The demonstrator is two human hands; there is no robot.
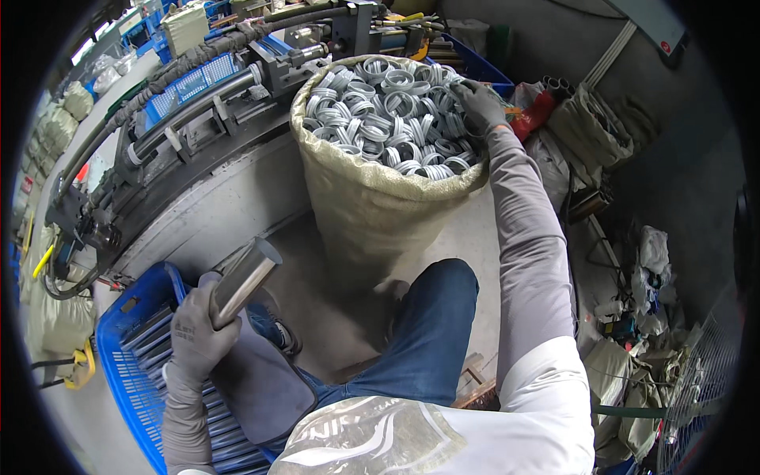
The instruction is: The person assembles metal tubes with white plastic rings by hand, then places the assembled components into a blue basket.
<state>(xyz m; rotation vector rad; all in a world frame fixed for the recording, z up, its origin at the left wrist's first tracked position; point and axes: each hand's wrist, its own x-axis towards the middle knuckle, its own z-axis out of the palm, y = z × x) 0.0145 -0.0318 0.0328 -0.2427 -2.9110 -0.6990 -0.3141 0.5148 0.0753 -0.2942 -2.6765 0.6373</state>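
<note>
My left hand (202, 326), in a grey glove, is closed around a shiny metal tube (247, 283). The tube slants up and to the right above the blue basket. At the far right rim of a tall woven sack (380, 206), my gloved right hand (484, 104) reaches onto the heap of threaded metal rings (388, 111). Its fingertips are partly hidden there, so whether a ring is in them does not show. The rings fill the sack to its top.
A blue basket (119, 317) of metal tubes stands at my left. Behind it runs a long machine with a steel rod (194, 111) and hoses. A grey pad (265, 388) lies over my left thigh. Sacks (586, 127) and plastic bags (653, 253) crowd the right side.
</note>
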